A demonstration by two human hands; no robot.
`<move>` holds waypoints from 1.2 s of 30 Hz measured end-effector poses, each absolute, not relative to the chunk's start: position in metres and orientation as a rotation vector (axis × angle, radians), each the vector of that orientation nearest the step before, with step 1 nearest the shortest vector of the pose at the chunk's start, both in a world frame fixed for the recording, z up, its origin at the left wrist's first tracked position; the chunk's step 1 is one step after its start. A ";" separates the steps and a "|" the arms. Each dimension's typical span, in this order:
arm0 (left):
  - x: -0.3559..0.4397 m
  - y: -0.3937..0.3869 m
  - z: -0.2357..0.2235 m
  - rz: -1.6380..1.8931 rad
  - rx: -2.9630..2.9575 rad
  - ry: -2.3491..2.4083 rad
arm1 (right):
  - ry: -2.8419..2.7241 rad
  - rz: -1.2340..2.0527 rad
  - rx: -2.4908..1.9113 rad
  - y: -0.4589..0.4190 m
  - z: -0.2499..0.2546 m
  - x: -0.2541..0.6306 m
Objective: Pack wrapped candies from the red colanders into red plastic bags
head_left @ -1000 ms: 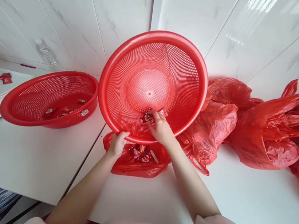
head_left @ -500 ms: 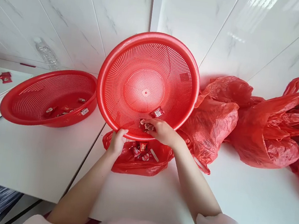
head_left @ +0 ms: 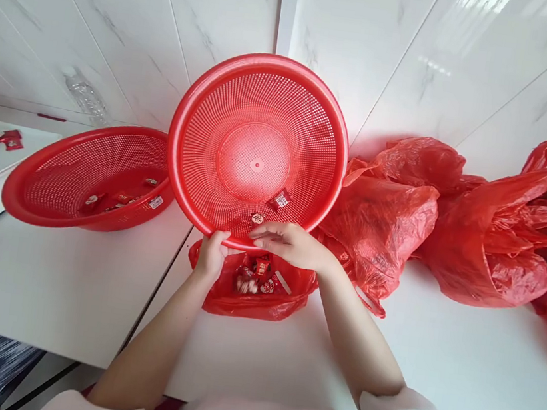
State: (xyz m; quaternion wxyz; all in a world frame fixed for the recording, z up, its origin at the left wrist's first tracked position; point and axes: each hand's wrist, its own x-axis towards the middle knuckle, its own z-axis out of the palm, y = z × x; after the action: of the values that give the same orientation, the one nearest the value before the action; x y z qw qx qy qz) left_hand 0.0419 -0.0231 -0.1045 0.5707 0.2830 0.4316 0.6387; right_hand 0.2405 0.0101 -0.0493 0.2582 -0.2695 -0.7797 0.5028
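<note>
A red perforated plastic basket [head_left: 259,139] is tipped toward me above the table. My left hand [head_left: 213,253] grips its lower rim, thumb on the inside. At the same rim, farther right, my right hand [head_left: 293,244] has its fingers stretched out and holds nothing that I can see. Inside the basket lie a small red wrapped packet [head_left: 279,199] and another packet with a pale label [head_left: 257,219], close to my right fingertips. Directly below the rim, an open red plastic bag [head_left: 260,307] holds several red packets; one is blurred by motion.
On the left stands a second red basket [head_left: 27,199] with several packets in it. Beyond it are a white tray [head_left: 34,143] with packets and a clear plastic bottle [head_left: 85,96]. Filled red bags [head_left: 376,228] line the right. A person's arm shows at the left edge.
My right hand has drawn packets down the basket wall to the rim and let go; a blurred packet now shows in the bag. The basket has shifted slightly left.
</note>
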 end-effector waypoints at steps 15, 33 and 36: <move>0.046 -0.030 -0.104 1.406 0.727 1.043 | -1.817 1.232 -1.044 0.030 -0.083 0.229; 0.037 -0.020 -0.101 1.489 0.569 1.014 | -1.897 1.300 -0.848 0.008 -0.049 0.233; 0.037 -0.019 -0.101 1.493 0.548 1.017 | -1.934 0.858 -1.043 0.016 -0.058 0.234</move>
State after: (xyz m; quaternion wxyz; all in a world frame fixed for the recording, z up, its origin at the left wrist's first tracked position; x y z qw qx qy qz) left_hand 0.0365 -0.0195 -0.1013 0.5864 0.2353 0.4363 0.6406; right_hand 0.2340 0.0164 -0.0581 0.3813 -0.4089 -0.7579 0.3361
